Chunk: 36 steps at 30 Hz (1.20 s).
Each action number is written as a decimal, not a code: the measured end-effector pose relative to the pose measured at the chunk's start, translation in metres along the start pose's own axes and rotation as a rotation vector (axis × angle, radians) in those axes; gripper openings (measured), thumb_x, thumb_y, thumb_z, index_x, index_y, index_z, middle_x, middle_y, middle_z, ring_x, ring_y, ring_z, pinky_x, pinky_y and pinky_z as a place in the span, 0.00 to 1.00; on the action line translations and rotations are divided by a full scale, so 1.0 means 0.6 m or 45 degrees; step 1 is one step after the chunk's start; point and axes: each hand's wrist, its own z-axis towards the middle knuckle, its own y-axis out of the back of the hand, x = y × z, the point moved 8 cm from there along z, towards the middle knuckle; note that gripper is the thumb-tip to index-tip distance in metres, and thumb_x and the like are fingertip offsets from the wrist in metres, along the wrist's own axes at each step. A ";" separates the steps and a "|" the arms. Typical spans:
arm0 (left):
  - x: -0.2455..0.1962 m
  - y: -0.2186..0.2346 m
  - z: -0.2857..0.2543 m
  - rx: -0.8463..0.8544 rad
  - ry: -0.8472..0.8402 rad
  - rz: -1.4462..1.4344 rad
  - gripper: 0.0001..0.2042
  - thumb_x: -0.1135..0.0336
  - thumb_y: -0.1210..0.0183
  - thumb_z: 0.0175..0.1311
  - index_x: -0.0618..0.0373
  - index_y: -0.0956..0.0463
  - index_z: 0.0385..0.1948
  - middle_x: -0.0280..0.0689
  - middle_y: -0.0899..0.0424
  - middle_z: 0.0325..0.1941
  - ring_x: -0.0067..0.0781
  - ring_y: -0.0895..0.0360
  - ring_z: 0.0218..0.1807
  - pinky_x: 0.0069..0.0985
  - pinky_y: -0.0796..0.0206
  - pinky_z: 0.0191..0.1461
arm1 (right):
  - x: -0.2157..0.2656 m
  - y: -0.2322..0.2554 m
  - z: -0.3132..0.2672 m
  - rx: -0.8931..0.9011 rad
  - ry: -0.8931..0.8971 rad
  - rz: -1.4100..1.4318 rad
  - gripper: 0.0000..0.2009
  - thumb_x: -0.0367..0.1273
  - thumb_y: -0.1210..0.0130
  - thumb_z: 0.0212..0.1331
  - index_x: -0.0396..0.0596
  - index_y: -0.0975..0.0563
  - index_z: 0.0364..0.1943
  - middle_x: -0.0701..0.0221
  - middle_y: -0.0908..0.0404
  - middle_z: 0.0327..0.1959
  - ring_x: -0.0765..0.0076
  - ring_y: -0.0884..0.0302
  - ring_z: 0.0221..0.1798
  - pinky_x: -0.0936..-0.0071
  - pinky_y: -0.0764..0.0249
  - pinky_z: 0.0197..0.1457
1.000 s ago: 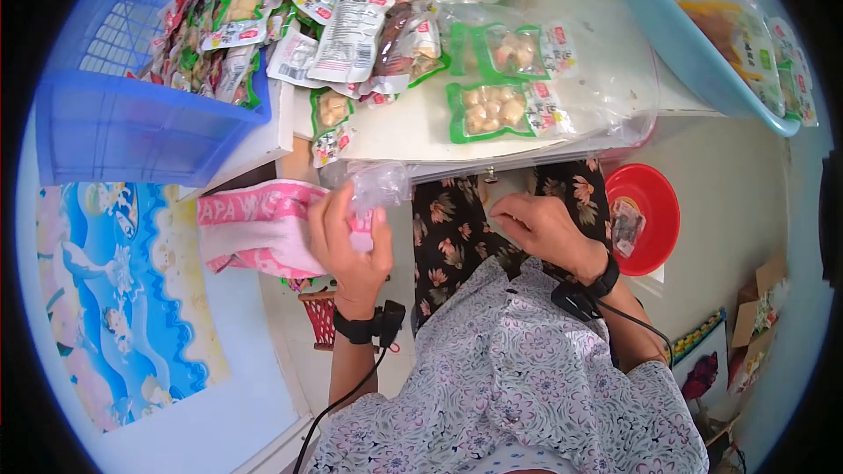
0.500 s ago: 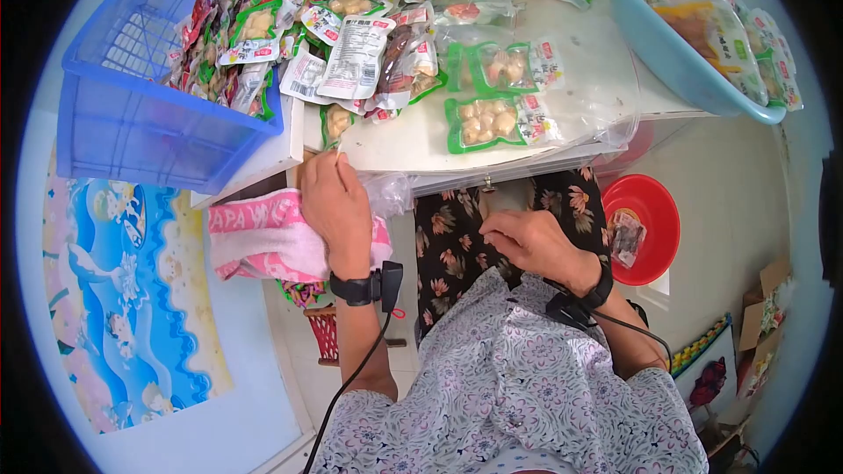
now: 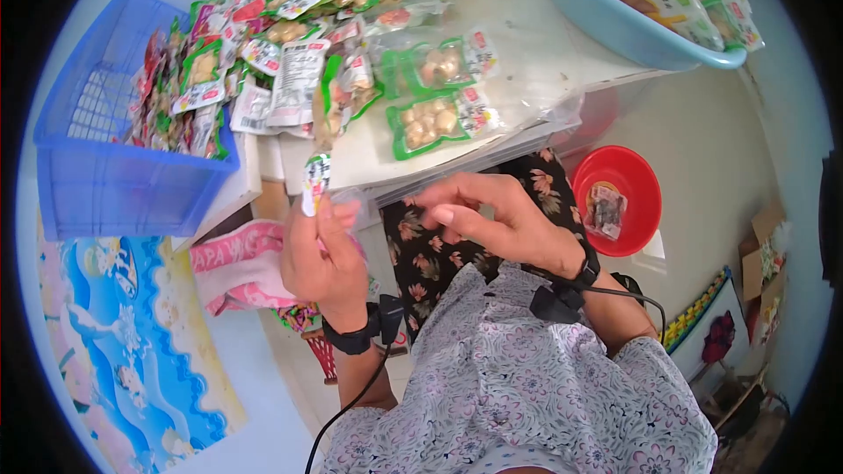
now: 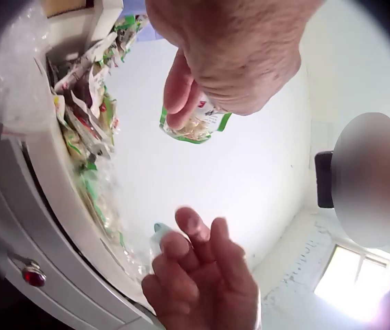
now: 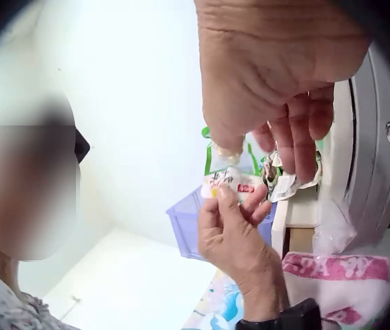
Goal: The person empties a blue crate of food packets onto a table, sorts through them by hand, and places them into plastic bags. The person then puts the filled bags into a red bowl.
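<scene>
My left hand (image 3: 323, 263) pinches the white printed end of a small green-edged snack packet (image 3: 317, 174), which stands up from the fingers at the table's front edge. Pale pieces show through the packet's clear part in the right wrist view. My right hand (image 3: 518, 226) hovers over the lap to the right of it, fingers loosely bent and holding nothing. On the table (image 3: 518, 17), beyond the hands, lie two similar flat packets, the nearer one (image 3: 428, 123) with round pale pieces inside. A heap of mixed packets (image 3: 294, 79) spreads behind the held one.
At the left a blue plastic basket (image 3: 132, 189) is partly filled with packets. A light blue basin (image 3: 641, 48) with more packets stands at the back right. Below are a red basin (image 3: 645, 233) on the floor and a pink-and-white towel (image 3: 233, 263) beside the left hand.
My left hand reached from the towel up to a packet at the table edge and has lifted it, upright. My right hand has risen from the lap and its fingers have spread. The head view has shifted.
</scene>
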 end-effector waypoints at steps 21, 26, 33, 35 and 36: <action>-0.111 -0.180 -0.013 0.280 0.365 -0.717 0.24 0.68 0.26 0.60 0.62 0.22 0.58 0.37 0.15 0.43 0.29 0.18 0.36 0.29 0.23 0.39 | 0.003 0.176 -0.137 -0.898 0.245 0.648 0.11 0.27 0.44 0.73 0.41 0.20 0.55 0.73 0.13 0.45 0.81 0.17 0.47 0.77 0.23 0.53; -0.117 -0.243 -0.042 0.909 1.042 -1.302 0.24 0.67 0.30 0.66 0.64 0.25 0.62 0.35 0.15 0.47 0.23 0.17 0.42 0.19 0.22 0.37 | 0.010 0.174 -0.136 -0.739 0.225 0.398 0.11 0.28 0.44 0.74 0.41 0.19 0.55 0.74 0.13 0.46 0.81 0.18 0.49 0.76 0.24 0.56; -0.156 -0.283 -0.001 0.761 0.445 -1.000 0.24 0.66 0.29 0.65 0.62 0.24 0.60 0.39 0.16 0.47 0.27 0.18 0.46 0.26 0.23 0.40 | 0.014 0.240 -0.180 -0.998 0.248 0.294 0.12 0.30 0.43 0.74 0.42 0.19 0.56 0.75 0.13 0.44 0.83 0.18 0.45 0.80 0.23 0.48; -0.183 -0.292 0.033 0.625 0.030 -0.524 0.24 0.64 0.28 0.62 0.62 0.24 0.58 0.41 0.19 0.44 0.35 0.20 0.46 0.31 0.24 0.45 | 0.012 0.279 -0.211 -1.177 0.337 0.337 0.11 0.30 0.43 0.73 0.42 0.19 0.55 0.74 0.13 0.43 0.84 0.18 0.42 0.81 0.25 0.42; -0.200 -0.300 0.047 0.545 -0.171 -0.284 0.24 0.64 0.27 0.60 0.62 0.23 0.56 0.42 0.20 0.42 0.39 0.21 0.46 0.34 0.25 0.47 | 0.012 0.298 -0.225 -1.265 0.385 0.356 0.11 0.30 0.43 0.73 0.43 0.19 0.55 0.74 0.13 0.42 0.84 0.18 0.41 0.82 0.25 0.39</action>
